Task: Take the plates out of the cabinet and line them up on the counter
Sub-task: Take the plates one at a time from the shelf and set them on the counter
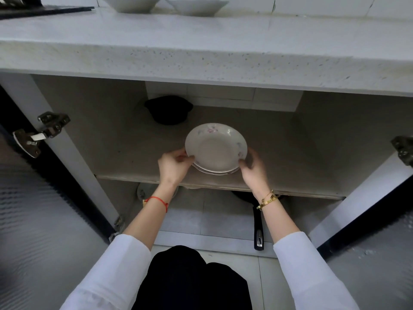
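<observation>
— Two hands on what?
— On the top plate of a small stack, between them on the cabinet shelf: left hand pinching its left rim, right hand cupping its right.
— Above them?
— Bench, two bowls.

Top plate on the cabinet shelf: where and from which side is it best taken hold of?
Probably at its raised rim, on two opposite sides. The top plate sits on a small stack with its rim flared clear of the plate below, near the shelf front. The left hand and right hand already flank it from the open front.
</observation>
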`<action>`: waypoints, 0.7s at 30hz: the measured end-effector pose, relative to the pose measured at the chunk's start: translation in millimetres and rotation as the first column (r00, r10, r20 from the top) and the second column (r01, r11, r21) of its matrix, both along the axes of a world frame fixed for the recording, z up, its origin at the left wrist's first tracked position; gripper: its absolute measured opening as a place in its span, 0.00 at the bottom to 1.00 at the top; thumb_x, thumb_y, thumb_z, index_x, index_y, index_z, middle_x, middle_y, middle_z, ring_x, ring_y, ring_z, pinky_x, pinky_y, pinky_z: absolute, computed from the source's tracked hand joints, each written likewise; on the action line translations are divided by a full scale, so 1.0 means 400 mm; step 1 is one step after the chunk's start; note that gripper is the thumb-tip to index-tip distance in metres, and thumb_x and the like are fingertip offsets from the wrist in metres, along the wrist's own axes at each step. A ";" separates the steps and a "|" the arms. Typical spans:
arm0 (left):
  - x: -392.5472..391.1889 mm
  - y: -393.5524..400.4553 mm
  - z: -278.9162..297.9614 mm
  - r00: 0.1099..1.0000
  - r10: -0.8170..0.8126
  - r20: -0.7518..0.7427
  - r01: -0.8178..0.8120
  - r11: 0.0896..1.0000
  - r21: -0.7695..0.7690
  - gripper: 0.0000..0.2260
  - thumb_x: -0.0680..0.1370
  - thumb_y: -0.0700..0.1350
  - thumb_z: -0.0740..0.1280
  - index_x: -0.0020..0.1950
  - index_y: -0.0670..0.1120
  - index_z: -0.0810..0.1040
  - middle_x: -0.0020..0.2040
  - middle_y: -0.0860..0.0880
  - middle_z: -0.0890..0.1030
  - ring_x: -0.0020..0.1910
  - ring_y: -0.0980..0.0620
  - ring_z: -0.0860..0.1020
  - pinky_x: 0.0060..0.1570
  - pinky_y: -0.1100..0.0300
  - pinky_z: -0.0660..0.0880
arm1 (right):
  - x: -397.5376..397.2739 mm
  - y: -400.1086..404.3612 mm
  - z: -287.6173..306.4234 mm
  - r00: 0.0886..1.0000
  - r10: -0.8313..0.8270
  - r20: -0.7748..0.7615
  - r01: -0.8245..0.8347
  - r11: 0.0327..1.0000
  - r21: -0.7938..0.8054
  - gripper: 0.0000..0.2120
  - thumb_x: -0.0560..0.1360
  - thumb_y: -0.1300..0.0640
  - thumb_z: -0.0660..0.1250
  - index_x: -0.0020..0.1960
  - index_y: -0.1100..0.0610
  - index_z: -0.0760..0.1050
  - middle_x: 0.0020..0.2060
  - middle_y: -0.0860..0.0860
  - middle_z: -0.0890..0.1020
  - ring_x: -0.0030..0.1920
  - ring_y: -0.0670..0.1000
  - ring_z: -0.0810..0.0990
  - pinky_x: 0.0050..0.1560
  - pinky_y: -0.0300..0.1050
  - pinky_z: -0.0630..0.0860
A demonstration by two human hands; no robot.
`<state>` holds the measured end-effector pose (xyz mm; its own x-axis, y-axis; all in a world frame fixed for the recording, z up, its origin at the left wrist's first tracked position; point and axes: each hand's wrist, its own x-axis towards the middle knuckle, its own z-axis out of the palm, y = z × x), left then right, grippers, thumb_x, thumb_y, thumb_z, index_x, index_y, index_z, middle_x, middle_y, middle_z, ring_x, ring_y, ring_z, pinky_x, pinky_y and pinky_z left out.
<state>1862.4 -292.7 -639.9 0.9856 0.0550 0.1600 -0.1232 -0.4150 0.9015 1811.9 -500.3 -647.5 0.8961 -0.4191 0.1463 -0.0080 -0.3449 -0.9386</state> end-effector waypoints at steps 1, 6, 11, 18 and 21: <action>-0.011 0.003 0.004 1.000 0.008 0.002 -0.008 1.000 -0.009 0.13 0.72 0.44 0.73 0.56 0.48 0.84 0.40 0.52 0.83 0.39 0.64 0.78 0.36 0.82 0.66 | -0.010 0.001 0.000 1.000 0.003 0.008 -0.003 1.000 0.008 0.19 0.76 0.60 0.64 0.66 0.52 0.71 0.52 0.41 0.77 0.54 0.44 0.75 0.52 0.36 0.72; -0.060 0.014 0.012 1.000 0.027 -0.012 -0.028 0.999 -0.046 0.15 0.71 0.46 0.74 0.57 0.46 0.84 0.45 0.52 0.85 0.44 0.60 0.80 0.52 0.67 0.73 | -0.056 0.006 -0.011 1.000 0.026 0.004 -0.026 1.000 0.006 0.21 0.77 0.60 0.64 0.69 0.56 0.68 0.59 0.47 0.76 0.58 0.43 0.72 0.59 0.38 0.69; -0.070 0.018 -0.005 0.998 0.049 0.039 -0.047 0.998 -0.044 0.12 0.72 0.46 0.74 0.54 0.45 0.85 0.43 0.55 0.84 0.41 0.66 0.79 0.49 0.71 0.72 | -0.072 0.006 -0.041 1.000 0.009 0.023 -0.009 1.000 0.001 0.21 0.77 0.60 0.65 0.68 0.55 0.68 0.58 0.43 0.74 0.58 0.40 0.71 0.56 0.26 0.66; -0.051 0.031 0.005 0.995 0.094 0.016 -0.092 0.991 -0.094 0.12 0.71 0.44 0.75 0.53 0.45 0.85 0.41 0.58 0.82 0.39 0.70 0.79 0.46 0.77 0.71 | -0.056 0.036 -0.018 1.000 -0.014 -0.012 0.014 1.000 0.008 0.22 0.76 0.61 0.65 0.70 0.55 0.66 0.58 0.44 0.74 0.58 0.40 0.71 0.54 0.23 0.65; -0.070 0.045 0.053 0.992 0.095 -0.080 -0.105 0.985 -0.135 0.12 0.70 0.42 0.76 0.52 0.44 0.85 0.41 0.54 0.84 0.37 0.69 0.79 0.43 0.74 0.74 | -0.076 0.061 0.039 0.998 -0.022 -0.067 0.024 0.999 0.022 0.24 0.76 0.63 0.65 0.70 0.55 0.66 0.59 0.44 0.75 0.59 0.41 0.71 0.59 0.34 0.67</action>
